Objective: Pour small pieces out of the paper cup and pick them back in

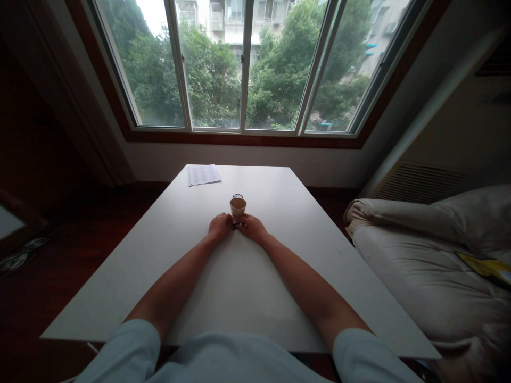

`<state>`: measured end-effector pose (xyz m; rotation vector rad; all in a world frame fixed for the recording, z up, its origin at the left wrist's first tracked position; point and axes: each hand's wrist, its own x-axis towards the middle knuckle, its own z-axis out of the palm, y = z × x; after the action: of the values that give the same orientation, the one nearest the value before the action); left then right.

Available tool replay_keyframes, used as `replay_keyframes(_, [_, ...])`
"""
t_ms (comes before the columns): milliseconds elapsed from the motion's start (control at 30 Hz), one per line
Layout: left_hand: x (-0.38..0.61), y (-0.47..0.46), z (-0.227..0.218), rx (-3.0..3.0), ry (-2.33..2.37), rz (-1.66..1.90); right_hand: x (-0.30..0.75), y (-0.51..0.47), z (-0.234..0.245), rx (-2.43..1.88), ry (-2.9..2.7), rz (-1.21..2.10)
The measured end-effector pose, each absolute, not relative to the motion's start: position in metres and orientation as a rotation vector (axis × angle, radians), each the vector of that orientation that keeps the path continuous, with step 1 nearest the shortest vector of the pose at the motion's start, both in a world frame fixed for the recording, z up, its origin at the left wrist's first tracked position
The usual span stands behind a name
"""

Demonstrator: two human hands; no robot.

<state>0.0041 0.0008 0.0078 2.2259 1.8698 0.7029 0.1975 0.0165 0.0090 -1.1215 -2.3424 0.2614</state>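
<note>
A brown paper cup (238, 206) stands upright on the white table (311, 234). Just in front of it my left hand (220, 226) and my right hand (252, 227) rest close together, with fingers curled inward. Several small dark bead-like pieces (234, 226) lie between the fingertips, too small to name surely. The fingers of both hands look pinched together at these pieces; what each one grips is hidden. A thin dark loop (237, 196), perhaps a cord, shows behind the cup's rim.
Sheets of printed paper (204, 175) lie at the table's far left corner. Beyond the table is a window (243, 69). A pale padded couch (411, 266) stands along the right side, and white cables (26, 254) lie on the floor at left.
</note>
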Motion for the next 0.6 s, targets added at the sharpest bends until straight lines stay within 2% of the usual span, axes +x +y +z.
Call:
replay_keyframes(333, [-0.004, 0.010, 0.006, 2.169, 1.785, 0.797, 0.203, 0.016, 0.016, -1.186, -2.421, 0.218])
replay_keyframes(600, [-0.029, 0.015, 0.008, 2.153, 1.385, 0.785, 0.211, 0.027, 0.006, -1.344, -2.276, 0.166])
